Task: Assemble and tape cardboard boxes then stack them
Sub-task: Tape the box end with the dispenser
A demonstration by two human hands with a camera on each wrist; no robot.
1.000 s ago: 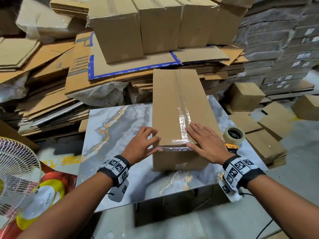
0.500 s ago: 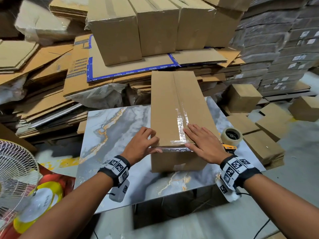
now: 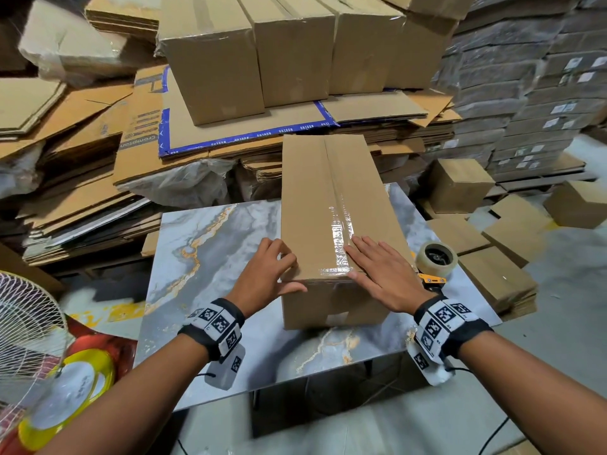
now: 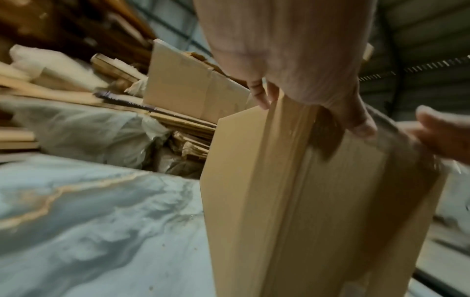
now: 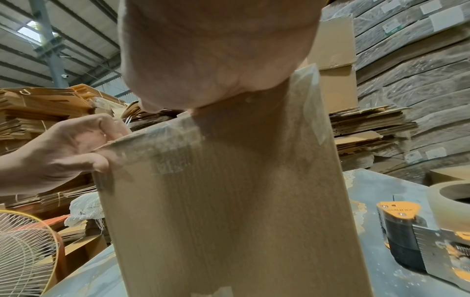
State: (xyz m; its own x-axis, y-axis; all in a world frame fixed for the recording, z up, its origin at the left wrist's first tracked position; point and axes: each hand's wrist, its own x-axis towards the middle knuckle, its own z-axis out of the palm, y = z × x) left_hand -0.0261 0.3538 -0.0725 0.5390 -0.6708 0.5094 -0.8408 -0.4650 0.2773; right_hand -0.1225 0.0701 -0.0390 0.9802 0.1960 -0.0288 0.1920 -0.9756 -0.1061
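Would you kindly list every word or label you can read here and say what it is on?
"Crompton", rotated: flattened carton.
"NOBERO", repeated, upside down: blue border strip.
Unreadable: white labels on wrapped stacks; lettering on tape dispenser.

Left hand (image 3: 266, 274) grips taped box (image 3: 328, 205) corner; right hand (image 3: 384, 274) lies flat on top.

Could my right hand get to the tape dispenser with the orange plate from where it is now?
Probably yes. The right hand lies flat on the near end of the long cardboard box, and the tape dispenser with the orange plate sits on the marble-patterned table just to its right, with nothing visible between them.
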